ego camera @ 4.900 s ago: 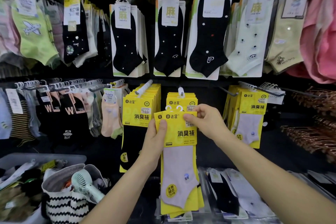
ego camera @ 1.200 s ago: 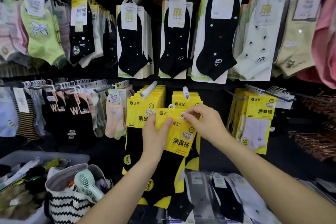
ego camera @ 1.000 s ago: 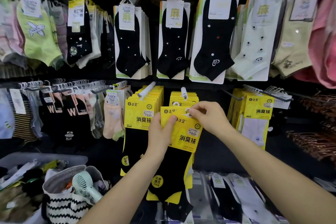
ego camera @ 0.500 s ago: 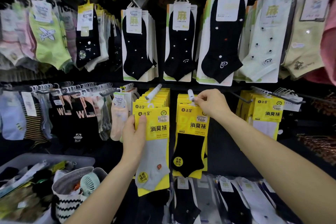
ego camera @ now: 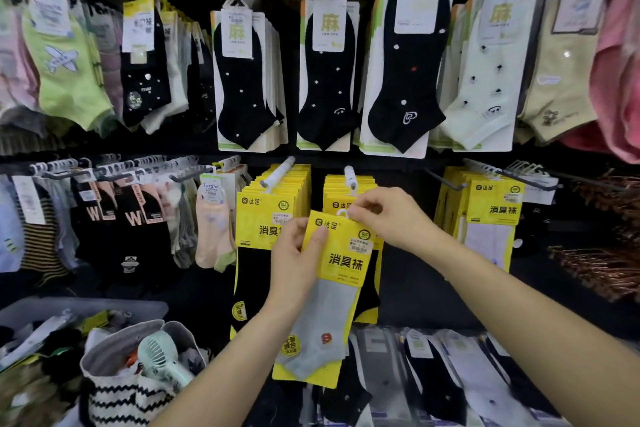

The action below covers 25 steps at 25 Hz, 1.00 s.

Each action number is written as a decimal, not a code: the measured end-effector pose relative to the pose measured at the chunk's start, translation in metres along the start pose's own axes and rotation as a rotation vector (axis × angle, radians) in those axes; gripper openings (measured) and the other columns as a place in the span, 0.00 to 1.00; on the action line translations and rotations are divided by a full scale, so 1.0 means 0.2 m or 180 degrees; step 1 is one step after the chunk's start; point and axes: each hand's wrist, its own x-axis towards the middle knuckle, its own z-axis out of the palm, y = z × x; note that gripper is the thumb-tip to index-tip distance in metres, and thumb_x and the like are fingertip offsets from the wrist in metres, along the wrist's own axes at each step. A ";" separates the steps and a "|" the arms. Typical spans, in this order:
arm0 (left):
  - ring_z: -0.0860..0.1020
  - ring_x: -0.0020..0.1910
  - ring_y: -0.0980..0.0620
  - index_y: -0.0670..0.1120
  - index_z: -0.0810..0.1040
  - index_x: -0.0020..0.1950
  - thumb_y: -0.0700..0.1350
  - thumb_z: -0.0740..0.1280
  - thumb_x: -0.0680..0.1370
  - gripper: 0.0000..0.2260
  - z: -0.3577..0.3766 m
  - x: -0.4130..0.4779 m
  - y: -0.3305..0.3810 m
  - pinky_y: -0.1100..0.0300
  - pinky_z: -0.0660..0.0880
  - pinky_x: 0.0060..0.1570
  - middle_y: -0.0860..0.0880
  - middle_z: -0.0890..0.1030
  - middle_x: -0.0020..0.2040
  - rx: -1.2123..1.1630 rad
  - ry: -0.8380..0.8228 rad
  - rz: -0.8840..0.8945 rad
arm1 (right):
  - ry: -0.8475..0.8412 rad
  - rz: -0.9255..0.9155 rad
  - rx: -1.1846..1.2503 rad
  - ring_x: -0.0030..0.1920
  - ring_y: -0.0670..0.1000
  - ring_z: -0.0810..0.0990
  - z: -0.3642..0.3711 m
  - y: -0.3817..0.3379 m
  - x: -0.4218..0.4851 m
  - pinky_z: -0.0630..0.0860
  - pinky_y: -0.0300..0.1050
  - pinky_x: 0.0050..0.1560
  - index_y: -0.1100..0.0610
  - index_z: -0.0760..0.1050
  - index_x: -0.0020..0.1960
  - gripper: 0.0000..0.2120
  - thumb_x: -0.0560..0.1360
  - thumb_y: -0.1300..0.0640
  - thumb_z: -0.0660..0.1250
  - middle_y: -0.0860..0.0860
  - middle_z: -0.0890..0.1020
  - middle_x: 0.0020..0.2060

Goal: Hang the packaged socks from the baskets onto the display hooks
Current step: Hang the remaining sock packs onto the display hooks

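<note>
A yellow pack with a grey sock point(ego camera: 334, 291) is held in front of the display, tilted a little. My left hand point(ego camera: 294, 260) grips its left edge, thumb on the front. My right hand point(ego camera: 388, 215) pinches the small white hanger loop at the pack's top. Just above and behind it, a white-tipped display hook point(ego camera: 349, 175) carries a stack of yellow packs with black socks point(ego camera: 337, 194). A second white-tipped hook point(ego camera: 278, 172) to the left holds another yellow stack point(ego camera: 266, 218).
A striped bag point(ego camera: 128, 395) with a mint hand fan point(ego camera: 159, 357) stands at lower left beside a grey basket point(ego camera: 83, 308) of loose socks. More yellow packs point(ego camera: 491, 215) hang at right. Flat sock packs point(ego camera: 433, 367) lie on the shelf below. Rows of socks hang above.
My right hand left the black-sock pack hanging on the middle hook and came down to the grey-sock pack's loop. My left hand brought that pack right, in front of the middle stack.
</note>
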 end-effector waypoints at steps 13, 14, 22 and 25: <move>0.77 0.49 0.55 0.50 0.70 0.51 0.43 0.66 0.77 0.07 0.17 0.13 -0.02 0.65 0.74 0.44 0.53 0.77 0.49 0.0118 0.0237 -0.0439 | 0.0469 0.0404 -0.0550 0.35 0.48 0.75 -0.05 0.06 0.23 0.74 0.47 0.39 0.58 0.79 0.44 0.10 0.77 0.53 0.63 0.51 0.80 0.38; 0.77 0.51 0.55 0.50 0.70 0.53 0.42 0.66 0.77 0.09 0.17 0.14 -0.02 0.64 0.75 0.46 0.53 0.77 0.50 0.0172 0.0213 -0.0457 | 0.0392 0.0432 -0.0590 0.33 0.48 0.74 -0.04 0.06 0.24 0.74 0.46 0.37 0.58 0.79 0.44 0.10 0.77 0.53 0.63 0.52 0.80 0.38; 0.69 0.67 0.50 0.45 0.61 0.73 0.45 0.64 0.78 0.24 0.19 0.19 -0.06 0.59 0.70 0.61 0.51 0.72 0.64 0.0565 -0.0216 -0.0726 | 0.0838 0.0866 -0.0562 0.59 0.55 0.74 0.08 0.17 0.11 0.73 0.52 0.56 0.57 0.69 0.65 0.23 0.76 0.46 0.64 0.55 0.73 0.58; 0.74 0.58 0.53 0.46 0.67 0.67 0.40 0.62 0.79 0.17 0.22 0.17 -0.06 0.71 0.70 0.47 0.54 0.75 0.54 0.0625 -0.0418 -0.0552 | 0.0247 0.1178 -0.0266 0.57 0.57 0.75 0.21 0.25 0.02 0.71 0.48 0.52 0.60 0.68 0.62 0.18 0.78 0.49 0.59 0.58 0.74 0.58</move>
